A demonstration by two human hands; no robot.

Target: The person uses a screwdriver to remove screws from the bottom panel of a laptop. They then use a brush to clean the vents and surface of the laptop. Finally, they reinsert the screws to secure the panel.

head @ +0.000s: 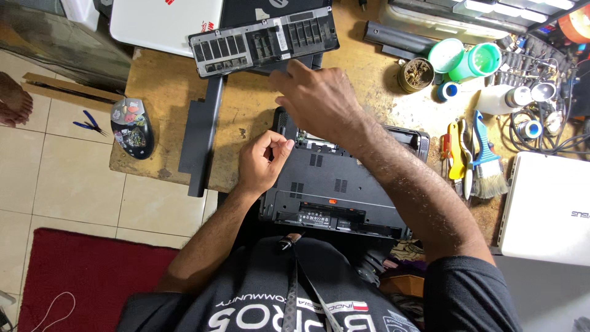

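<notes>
Laptop: a black plastic laptop base (335, 184) lies upside down on the worn wooden workbench (166, 80), just in front of the person's body; its long axis runs left to right, tilted a little so the right end sits farther away, and its empty battery slot faces the person.
Left hand: the left hand (261, 161) rests at the laptop's far-left corner, fingers curled in and thumb pressed against the fingertips in a pinch; whether anything small is held there cannot be told.
Right hand: the right hand (316, 98) reaches across above the laptop's far edge, palm down, fingers loosely bent and slightly spread, closed on nothing visible.
Cover panel: a black vented plastic bottom cover (264, 42) lies beyond the right hand, long axis left to right, resting partly on a closed dark laptop.
Strip: a long dark flat bar (201, 138) lies left of the left hand, pointing away from the person.
Screws: small screws (243, 131) sit on the wood between the bar and the left hand.
Right side: a paintbrush with blue handle (485, 157) and a yellow-handled tool (453, 154) lie just right of the laptop; a white closed laptop (547, 209) sits farther right.
Left edge: a sticker-covered computer mouse (131, 128) rests near the bench's left edge.
</notes>
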